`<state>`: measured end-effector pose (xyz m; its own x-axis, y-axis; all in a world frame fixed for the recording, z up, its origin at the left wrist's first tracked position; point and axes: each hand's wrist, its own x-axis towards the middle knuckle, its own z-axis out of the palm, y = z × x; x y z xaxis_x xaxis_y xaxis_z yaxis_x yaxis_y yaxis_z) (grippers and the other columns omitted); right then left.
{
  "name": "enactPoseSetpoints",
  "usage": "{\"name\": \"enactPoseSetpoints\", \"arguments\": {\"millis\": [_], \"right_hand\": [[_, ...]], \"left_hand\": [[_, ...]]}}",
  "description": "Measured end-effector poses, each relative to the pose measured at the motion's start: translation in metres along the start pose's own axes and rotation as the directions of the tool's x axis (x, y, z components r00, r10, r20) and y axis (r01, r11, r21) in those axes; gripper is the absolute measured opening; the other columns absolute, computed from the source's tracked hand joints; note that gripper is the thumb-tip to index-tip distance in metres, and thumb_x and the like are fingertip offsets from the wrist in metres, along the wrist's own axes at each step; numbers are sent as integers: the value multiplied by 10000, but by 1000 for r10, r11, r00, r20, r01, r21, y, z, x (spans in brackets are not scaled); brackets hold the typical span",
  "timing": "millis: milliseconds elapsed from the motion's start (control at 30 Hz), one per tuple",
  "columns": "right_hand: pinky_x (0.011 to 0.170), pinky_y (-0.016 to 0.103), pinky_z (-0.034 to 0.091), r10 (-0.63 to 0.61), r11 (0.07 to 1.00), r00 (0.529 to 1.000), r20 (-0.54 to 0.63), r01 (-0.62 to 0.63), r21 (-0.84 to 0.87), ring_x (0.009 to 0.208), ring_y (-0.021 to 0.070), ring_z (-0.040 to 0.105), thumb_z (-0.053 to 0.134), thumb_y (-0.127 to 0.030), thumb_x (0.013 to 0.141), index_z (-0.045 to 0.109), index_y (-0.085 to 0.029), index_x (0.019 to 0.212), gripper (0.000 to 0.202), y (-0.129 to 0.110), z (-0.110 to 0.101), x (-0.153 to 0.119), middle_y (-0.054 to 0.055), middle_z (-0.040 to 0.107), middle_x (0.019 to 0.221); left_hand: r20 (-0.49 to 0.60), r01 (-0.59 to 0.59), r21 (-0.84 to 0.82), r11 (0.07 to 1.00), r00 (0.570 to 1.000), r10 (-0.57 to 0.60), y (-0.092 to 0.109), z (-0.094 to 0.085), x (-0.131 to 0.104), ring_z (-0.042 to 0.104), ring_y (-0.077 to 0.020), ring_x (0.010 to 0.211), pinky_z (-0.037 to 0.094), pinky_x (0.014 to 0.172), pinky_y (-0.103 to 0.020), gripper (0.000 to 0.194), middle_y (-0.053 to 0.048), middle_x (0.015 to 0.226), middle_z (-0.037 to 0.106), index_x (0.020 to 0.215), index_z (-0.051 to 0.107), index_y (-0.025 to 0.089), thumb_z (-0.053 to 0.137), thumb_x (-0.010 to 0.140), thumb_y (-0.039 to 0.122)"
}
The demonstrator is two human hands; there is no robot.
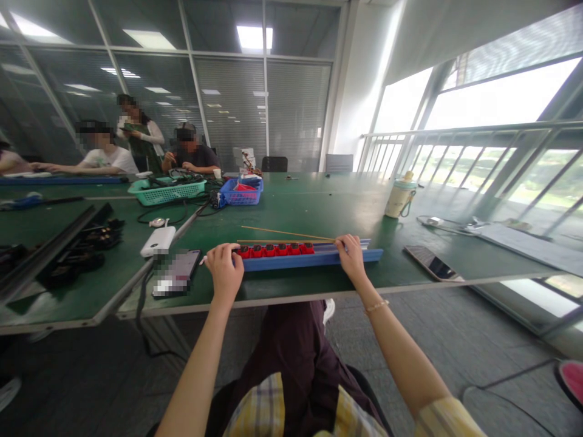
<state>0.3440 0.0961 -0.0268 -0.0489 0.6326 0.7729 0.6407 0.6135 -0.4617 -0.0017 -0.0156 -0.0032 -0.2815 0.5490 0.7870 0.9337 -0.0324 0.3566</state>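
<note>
A long blue channel [291, 261] lies crosswise near the table's front edge, with a row of several red blocks with dark tops [269, 250] in its left and middle part. My left hand [224, 266] is closed around the channel's left end, its fingertips partly hidden. Toward the other end, my right hand [351, 256] curls its fingers over the channel's far side. Two thin yellowish sticks [286, 232] run behind the channel and converge at my right fingertips; whether these fingers pinch them too I cannot tell.
A phone [177, 273] lies left of my left hand, another phone [430, 262] on the right. Beyond are a white power bank [158, 241], a green basket [166, 194], a blue basket [241, 193] and a bottle [399, 197]. Several people are across the table at left.
</note>
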Motion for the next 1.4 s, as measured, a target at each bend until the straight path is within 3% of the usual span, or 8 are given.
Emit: {"name": "enactPoseSetpoints", "arguments": {"millis": [200, 400, 667, 900, 1400], "right_hand": [[818, 350, 392, -32, 999, 999, 14, 32, 19, 824, 220, 495, 432, -352, 985, 586, -227, 784, 283, 1, 0, 1, 46, 640, 818], [808, 341, 394, -50, 999, 998, 34, 50, 10, 821, 218, 496, 422, -356, 992, 578, -227, 769, 302, 0, -1, 1, 46, 632, 804], [792, 342, 388, -40, 999, 999, 27, 39, 15, 804, 217, 488, 409, -361, 988, 573, -227, 748, 320, 0, -2, 2, 45, 616, 778], [786, 348, 392, -13, 1000, 1000, 15, 13, 10, 796, 218, 517, 429, -372, 981, 597, -225, 745, 325, 3, 0, 1, 51, 649, 773], [760, 353, 381, -76, 997, 997, 0, 76, 0, 774, 221, 526, 433, -368, 1001, 596, -227, 731, 346, 6, 3, 0, 41, 654, 746]], "left_hand": [[-39, -11, -44, 999, 999, 9, 2, -2, 1, 496, -283, 1166, 355, 1029, -439, 340, -111, 1252, 615, 1194, 592, 191, 441, 890, 187], [-9, -7, -33, 999, 1000, 7, 1, 0, 0, 506, -294, 1134, 357, 1011, -456, 368, -100, 1221, 652, 1235, 590, 195, 437, 900, 209], [8, -39, -17, 999, 999, 39, -2, 5, -1, 508, -287, 1098, 364, 990, -448, 292, -77, 1128, 687, 1077, 681, 213, 444, 906, 202], [-5, -49, -30, 998, 999, 49, -3, 5, 0, 511, -277, 1080, 360, 982, -441, 297, -71, 1078, 703, 1043, 705, 221, 445, 905, 188], [-35, -38, 1, 999, 999, 38, -1, 2, 0, 521, -268, 1057, 340, 916, -407, 249, -56, 1078, 699, 1015, 682, 232, 469, 899, 174]]}}
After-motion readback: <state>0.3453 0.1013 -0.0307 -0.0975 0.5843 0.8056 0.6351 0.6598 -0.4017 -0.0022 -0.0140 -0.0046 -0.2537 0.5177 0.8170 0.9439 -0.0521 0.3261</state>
